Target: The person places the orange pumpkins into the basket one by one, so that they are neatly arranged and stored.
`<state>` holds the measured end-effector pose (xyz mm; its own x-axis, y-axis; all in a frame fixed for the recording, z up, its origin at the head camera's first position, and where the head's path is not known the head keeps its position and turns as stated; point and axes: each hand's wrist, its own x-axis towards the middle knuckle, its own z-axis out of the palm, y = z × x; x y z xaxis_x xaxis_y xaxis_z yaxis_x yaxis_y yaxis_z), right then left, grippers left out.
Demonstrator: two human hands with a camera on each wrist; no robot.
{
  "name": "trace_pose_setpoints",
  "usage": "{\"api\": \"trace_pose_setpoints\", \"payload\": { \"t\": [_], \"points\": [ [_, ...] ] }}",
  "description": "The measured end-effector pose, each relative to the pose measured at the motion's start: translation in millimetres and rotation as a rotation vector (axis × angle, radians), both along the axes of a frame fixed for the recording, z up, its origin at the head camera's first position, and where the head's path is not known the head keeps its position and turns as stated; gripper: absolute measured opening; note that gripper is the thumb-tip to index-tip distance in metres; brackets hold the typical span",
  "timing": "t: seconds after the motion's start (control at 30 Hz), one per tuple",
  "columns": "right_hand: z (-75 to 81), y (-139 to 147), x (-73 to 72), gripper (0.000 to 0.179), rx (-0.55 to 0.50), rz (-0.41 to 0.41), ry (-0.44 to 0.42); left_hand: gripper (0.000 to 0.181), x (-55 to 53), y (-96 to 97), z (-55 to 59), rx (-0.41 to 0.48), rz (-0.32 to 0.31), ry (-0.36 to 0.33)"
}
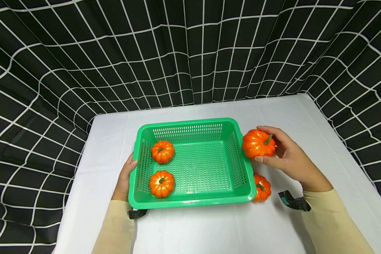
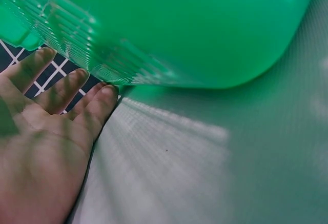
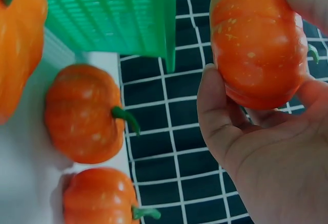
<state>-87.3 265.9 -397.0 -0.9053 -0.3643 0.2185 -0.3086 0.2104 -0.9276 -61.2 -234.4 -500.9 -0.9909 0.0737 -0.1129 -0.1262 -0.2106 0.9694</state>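
Observation:
My right hand [image 1: 287,155] grips an orange pumpkin [image 1: 257,144] with a green stem, thumb on one side and fingers round the other. The pumpkin is held up beside the right rim of a green plastic basket [image 1: 190,203]. At the basket's left side, my left hand [image 1: 124,180] holds it, thumb over the rim. In the left wrist view its fingers [image 2: 64,90] reach along the outer wall. Inside the basket, toward its left end, sit two pumpkins, a back one [image 1: 163,152] and a front one [image 1: 161,183].
Another pumpkin [image 1: 262,187] lies on the white table [image 1: 209,229] by the basket's front right corner, partly covered by the rim. The right wrist view shows several loose pumpkins [image 3: 84,114] there. Black cloth [image 1: 190,46] with a white grid hangs behind the table and at its sides.

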Motion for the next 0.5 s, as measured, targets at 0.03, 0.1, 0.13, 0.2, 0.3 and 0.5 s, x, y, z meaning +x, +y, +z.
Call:
{"api": "trace_pose_setpoints", "payload": {
  "t": [0.03,0.1,0.13,0.2,0.3,0.5],
  "points": [
    [0.7,-2,-0.7,0.083,-0.007,0.008,-0.005,0.072,-0.1,0.2,0.2,0.003,-0.003,-0.002],
    [1.6,-6,-2.3,0.082,-0.02,0.025,-0.013,0.071,-1.0,0.1,0.0,0.01,-0.003,0.0],
    [2.1,-8,-2.9,0.081,-0.027,0.031,-0.018,0.071,-1.2,0.0,0.2,0.012,-0.005,0.001],
    [2.5,-13,-4.8,0.081,-0.036,0.044,-0.022,0.071,-1.2,-0.3,0.8,0.014,-0.005,0.0],
    [2.6,-19,-7.5,0.08,-0.025,0.058,-0.003,0.071,-0.6,-0.2,2.0,0.011,-0.003,0.0],
    [4.4,-29,-10.4,0.082,-0.021,0.088,0.028,0.071,0.2,0.6,2.7,0.004,-0.023,0.006]
  ]
}}
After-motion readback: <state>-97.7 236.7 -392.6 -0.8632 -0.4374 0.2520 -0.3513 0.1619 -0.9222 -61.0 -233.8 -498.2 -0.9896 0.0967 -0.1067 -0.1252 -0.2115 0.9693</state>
